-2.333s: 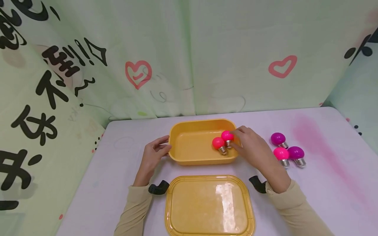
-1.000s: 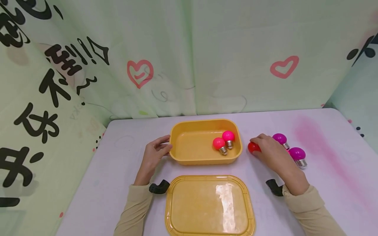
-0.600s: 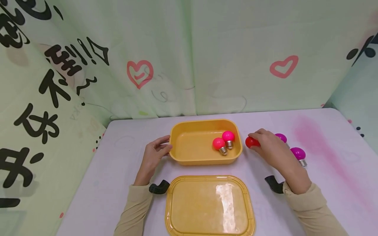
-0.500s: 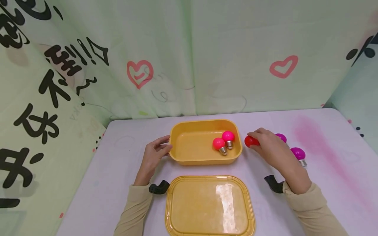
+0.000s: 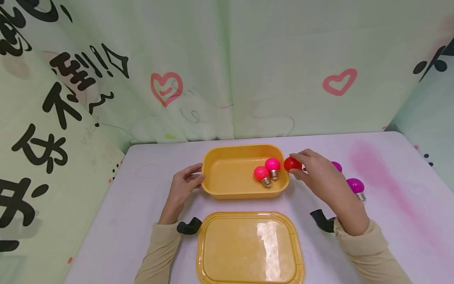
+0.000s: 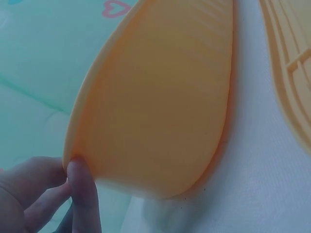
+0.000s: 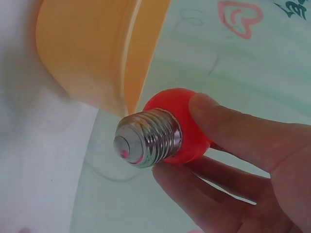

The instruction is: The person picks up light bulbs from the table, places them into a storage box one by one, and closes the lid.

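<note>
My right hand [image 5: 319, 173] pinches a red light bulb [image 7: 182, 121] by its globe, beside the right rim of a yellow plastic box [image 5: 227, 195]. The bulb's silver screw base [image 7: 150, 138] points away from the fingers in the right wrist view. At the box's left end, my left hand [image 5: 181, 189] holds the rim, with the thumb [image 6: 82, 184] on the inner side and fingers outside. Two pinkish-red bulbs, one at the front [image 5: 261, 173] and one behind it [image 5: 272, 164], lie inside the box near its right end.
A yellow lid [image 5: 248, 248] lies flat on the white table in front of the box. Right of the right hand are a purple bulb [image 5: 355, 185] and another purple bulb [image 5: 337, 166], partly hidden by the hand. A printed curtain [image 5: 276, 71] hangs behind the table.
My right hand left the box, picked up the red bulb from the group at the right, and has carried it left to the box's rim. The left hand has stayed on the box.
</note>
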`<state>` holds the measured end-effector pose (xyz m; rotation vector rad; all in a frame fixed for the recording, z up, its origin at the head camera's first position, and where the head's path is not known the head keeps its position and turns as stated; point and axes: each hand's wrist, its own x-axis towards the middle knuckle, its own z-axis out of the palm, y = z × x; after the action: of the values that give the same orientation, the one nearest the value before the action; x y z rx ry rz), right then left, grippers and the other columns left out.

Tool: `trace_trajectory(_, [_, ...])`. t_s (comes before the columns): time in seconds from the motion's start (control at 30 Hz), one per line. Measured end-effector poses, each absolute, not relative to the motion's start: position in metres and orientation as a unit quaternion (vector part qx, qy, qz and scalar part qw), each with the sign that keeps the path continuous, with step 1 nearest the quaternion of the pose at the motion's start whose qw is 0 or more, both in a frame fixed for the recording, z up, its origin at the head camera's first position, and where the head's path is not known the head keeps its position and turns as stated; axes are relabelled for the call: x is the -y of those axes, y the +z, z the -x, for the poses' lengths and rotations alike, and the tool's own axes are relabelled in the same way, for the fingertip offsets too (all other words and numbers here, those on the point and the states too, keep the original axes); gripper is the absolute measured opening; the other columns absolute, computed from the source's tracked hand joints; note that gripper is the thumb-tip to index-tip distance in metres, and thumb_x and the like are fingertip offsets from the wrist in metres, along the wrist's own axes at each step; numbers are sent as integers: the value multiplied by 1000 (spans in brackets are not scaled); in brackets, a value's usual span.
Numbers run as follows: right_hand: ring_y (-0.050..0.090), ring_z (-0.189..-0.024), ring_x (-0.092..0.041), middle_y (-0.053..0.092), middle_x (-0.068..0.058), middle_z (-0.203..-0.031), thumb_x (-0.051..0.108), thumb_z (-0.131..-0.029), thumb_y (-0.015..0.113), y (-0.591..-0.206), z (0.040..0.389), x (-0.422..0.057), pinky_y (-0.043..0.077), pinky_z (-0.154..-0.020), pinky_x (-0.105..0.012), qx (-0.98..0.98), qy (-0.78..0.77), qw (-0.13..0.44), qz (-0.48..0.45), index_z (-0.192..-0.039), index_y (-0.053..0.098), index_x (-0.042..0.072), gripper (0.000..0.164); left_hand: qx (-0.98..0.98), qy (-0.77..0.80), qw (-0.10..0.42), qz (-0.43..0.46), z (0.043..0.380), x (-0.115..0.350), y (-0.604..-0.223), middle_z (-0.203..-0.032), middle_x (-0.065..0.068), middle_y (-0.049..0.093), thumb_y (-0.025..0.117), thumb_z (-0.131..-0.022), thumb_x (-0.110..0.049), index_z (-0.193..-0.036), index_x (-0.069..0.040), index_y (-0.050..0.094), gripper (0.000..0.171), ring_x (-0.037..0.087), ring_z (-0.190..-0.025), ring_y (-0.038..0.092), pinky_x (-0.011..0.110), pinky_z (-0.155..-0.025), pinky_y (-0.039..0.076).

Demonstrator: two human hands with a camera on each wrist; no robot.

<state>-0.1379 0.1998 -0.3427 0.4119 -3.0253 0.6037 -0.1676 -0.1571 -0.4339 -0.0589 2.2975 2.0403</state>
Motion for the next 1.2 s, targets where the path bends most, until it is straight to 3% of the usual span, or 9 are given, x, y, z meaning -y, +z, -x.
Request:
trace_trajectory(0.3, [62, -107, -37, 63, -21, -120, 13, -88, 75, -340, 140, -182, 56, -89, -51, 964, 215, 12, -157, -130, 60, -4, 48, -753, 657, 35, 22, 167, 158, -435, -131, 17, 59, 71, -91, -6, -134, -4, 61, 44, 16, -96, 64, 29, -76, 60])
trace_trajectory(1.2, [63, -91, -28, 66, -16, -105, 13, -83, 81, -367, 159, -124, 59, -82, -41, 945, 232, 51, -223, -117, 68, -3, 40, -746, 665, 40, 14, 168, 158, -435, -132, 18, 59, 70, -92, -6, -134, -3, 60, 44, 17, -97, 64, 22, -72, 59])
